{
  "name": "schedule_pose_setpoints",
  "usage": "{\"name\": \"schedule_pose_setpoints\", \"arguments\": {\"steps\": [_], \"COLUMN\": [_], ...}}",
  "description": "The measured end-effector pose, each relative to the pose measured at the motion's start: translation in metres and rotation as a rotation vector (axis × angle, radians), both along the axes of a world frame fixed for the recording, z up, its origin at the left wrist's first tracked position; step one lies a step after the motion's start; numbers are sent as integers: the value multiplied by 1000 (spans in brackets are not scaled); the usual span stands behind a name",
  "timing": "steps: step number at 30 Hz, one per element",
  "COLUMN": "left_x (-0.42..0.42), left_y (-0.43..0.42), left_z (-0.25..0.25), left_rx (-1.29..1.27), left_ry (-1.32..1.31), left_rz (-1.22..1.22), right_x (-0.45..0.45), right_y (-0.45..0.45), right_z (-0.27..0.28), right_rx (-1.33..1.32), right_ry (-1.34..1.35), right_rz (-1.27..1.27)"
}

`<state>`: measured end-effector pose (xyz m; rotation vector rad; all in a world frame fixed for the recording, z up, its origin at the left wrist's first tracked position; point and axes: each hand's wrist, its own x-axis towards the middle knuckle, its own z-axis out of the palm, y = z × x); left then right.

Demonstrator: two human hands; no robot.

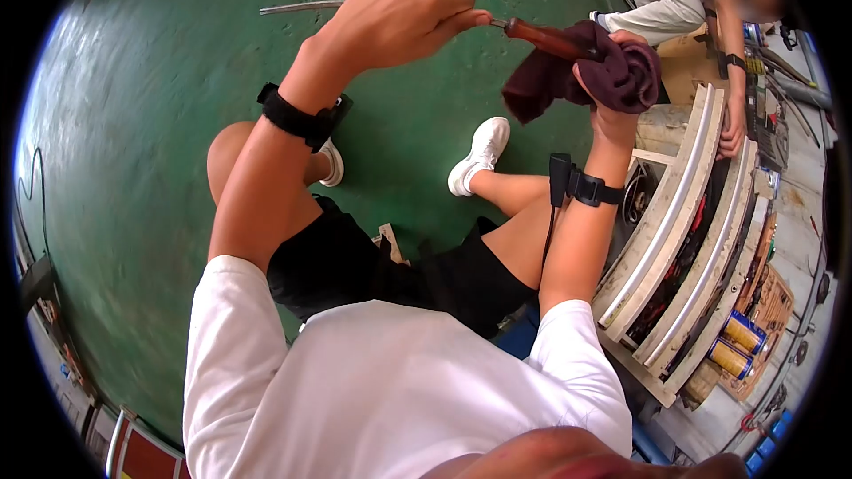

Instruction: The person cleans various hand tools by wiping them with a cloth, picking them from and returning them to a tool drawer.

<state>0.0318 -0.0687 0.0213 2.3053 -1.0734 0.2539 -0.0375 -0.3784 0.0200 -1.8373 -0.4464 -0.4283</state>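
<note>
A worker held a long tool (531, 33) in both hands over a green floor (399, 124).
In the head view, the left hand (386, 22) had its grip around the metal shaft (302, 7); the right hand (611, 121) clasped a dark cloth (632, 80) at the handle (552, 41). The tool lay crosswise, its handle nearer the right.
</note>
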Motion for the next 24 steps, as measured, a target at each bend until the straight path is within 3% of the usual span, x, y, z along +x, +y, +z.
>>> {"name": "schedule_pose_setpoints", "arguments": {"steps": [2,4,6,9,14,16,20,22,23,24], "left_x": [-1,0,-3,-3,1,6,15,1,2,2], "left_y": [-2,-2,-4,-2,-1,-1,-3,-4,-6,-6], "left_z": [-2,-4,-3,-2,-4,-21,-18,-9,-9,-11], "left_rx": [-10,-2,71,197,288,-80,-294,-273,-281,-204], "left_ry": [-8,-83,-73,-35,86,-174,-497,173,168,416], "left_rz": [13,30,45,51,-14,43,234,419,416,370], "right_x": [-2,-3,-2,-7,-1,-1,3,7,9,12], "right_y": [8,16,17,42,21,16,3,-3,-1,4], "right_z": [0,4,7,23,4,3,-8,-17,-23,-26], "right_rx": [-83,-45,-330,-377,-414,-413,-289,-256,-197,-135], "right_ry": [-11,-17,26,113,219,200,16,-25,-37,-48], "right_rz": [-137,-79,-7,132,144,133,-82,-147,-232,-312]}}
